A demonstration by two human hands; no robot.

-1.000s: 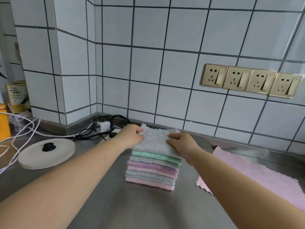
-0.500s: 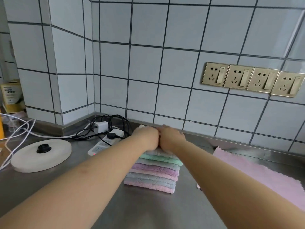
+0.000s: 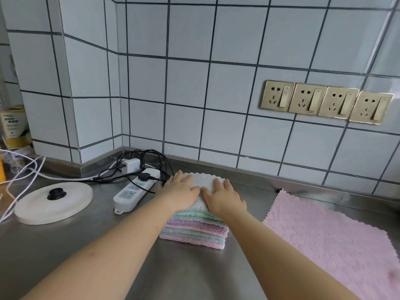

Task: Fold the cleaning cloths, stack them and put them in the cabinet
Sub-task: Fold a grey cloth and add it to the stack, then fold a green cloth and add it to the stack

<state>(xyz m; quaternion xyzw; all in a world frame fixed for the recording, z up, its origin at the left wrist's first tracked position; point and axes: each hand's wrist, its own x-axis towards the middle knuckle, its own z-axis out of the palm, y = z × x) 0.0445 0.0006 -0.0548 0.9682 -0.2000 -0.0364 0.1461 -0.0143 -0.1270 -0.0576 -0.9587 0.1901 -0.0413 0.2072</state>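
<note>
Steel counter (image 3: pixel 86 256) ran along tiled wall, stack of folded cloths (image 3: pixel 194 231) sat mid-counter, flat pink cloth (image 3: pixel 329 241) just to its right, white pwr strip (image 3: pixel 134 191) w/ black cables to left, round white lid (image 3: pixel 54 202) further left, white cords at far-left edge

Home kitchen, worktop corner. Stainless steel counter (image 3: pixel 194 276) with raised metal edge against wall. Wall (image 3: pixel 227 87) covered in pale square tiles, dark grout. Row of four gold wall sockets (image 3: pixel 326 102) with switches above counter. White power strip (image 3: pixel 135 190) on counter, red light on, black plug and white charger (image 3: pixel 129 165) in it, black cables tangled behind. Round white kettle base (image 3: pixel 54 202) at left. Stack of folded cleaning cloths (image 3: pixel 194 229) and flat pink cloth (image 3: pixel 333 241) on steel.
</note>
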